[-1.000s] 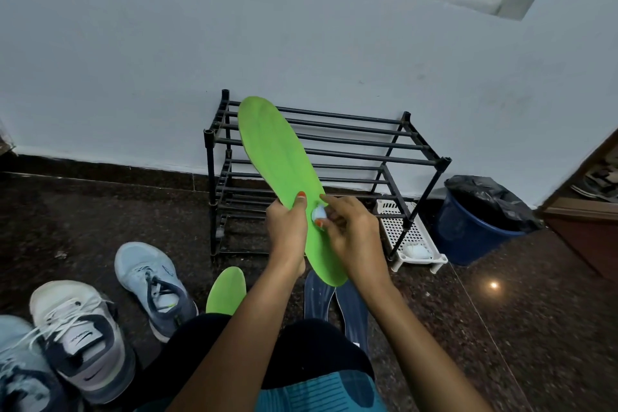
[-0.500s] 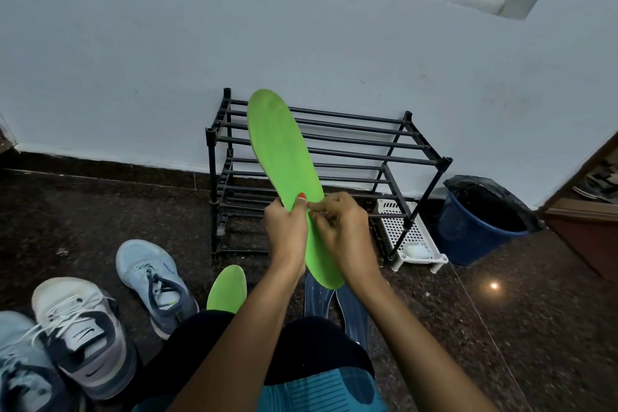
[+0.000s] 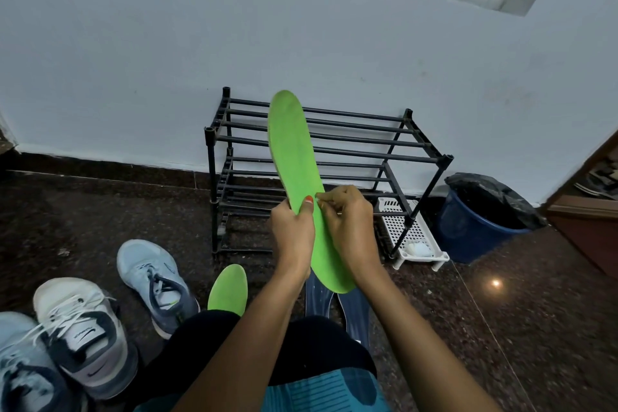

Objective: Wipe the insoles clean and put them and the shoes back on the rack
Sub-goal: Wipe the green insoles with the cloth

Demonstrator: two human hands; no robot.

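Two grips on one green insole (image 3: 294, 174), held in the air in front of the rack (image 3: 361, 140), above the floor. The left grip (image 3: 292, 234) clasps its left edge, with the thumb pressed on the face. The right grip (image 3: 347, 227) has its fingertips bunched at the right edge just beside that thumb, apparently pinching the insole. There is a pale speck there, too small to tell if it's a wipe.

The insole stands near upright, toe end up and leaning slightly left, heel end hanging below both grips. Both grips sit below the middle, so the longer toe part rises free above them.

Handling guess: thin foam, very light and flexible. It keeps its shape here but would likely bend under a wiping push, so back it up behind the spot being wiped. The fabric face is probably not slippery. The side edges at the waist look like the best hold.

A second green insole (image 3: 229, 288) lies on the floor by the person's knee. Two dark insoles (image 3: 354, 314) lie on the floor under the held one. The shoes (image 3: 152, 281) are at the floor's near left.
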